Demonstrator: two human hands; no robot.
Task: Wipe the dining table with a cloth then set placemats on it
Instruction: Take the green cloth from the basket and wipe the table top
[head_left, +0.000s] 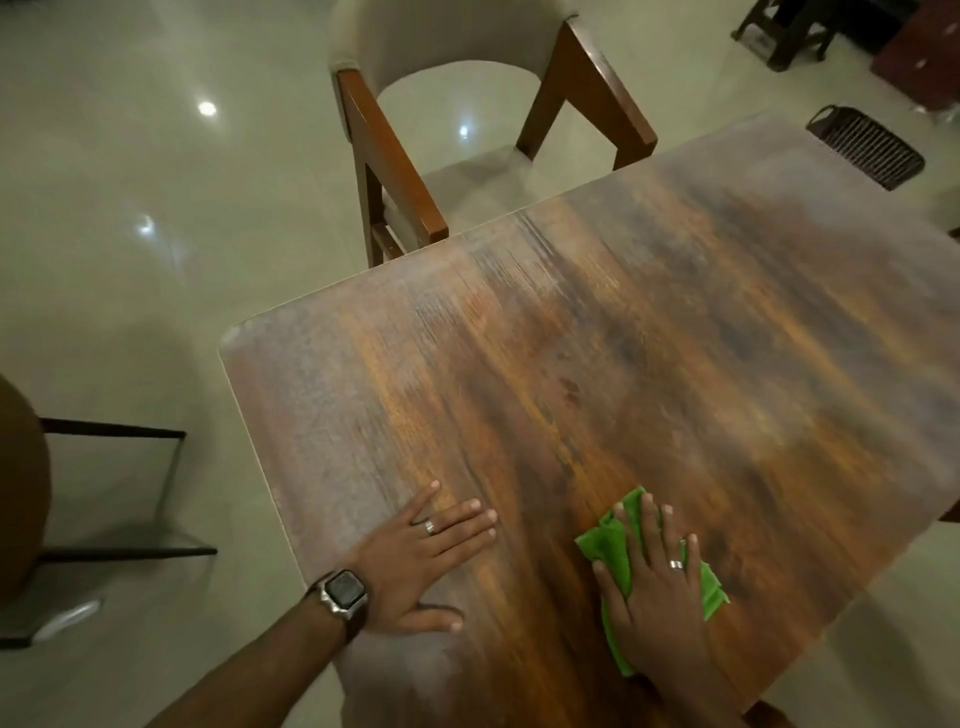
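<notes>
A brown wooden dining table fills the middle and right of the head view. A green cloth lies flat on its near part. My right hand presses down on the cloth with straight, spread fingers and covers most of it. My left hand rests flat on the bare wood to the left of the cloth, fingers straight, with a watch on the wrist. No placemat is in view.
A wooden chair with a pale seat stands at the table's far edge. A dark slatted rack lies beyond the far right corner. A low glass-topped stand is on the floor at left. Shiny tiled floor surrounds the table.
</notes>
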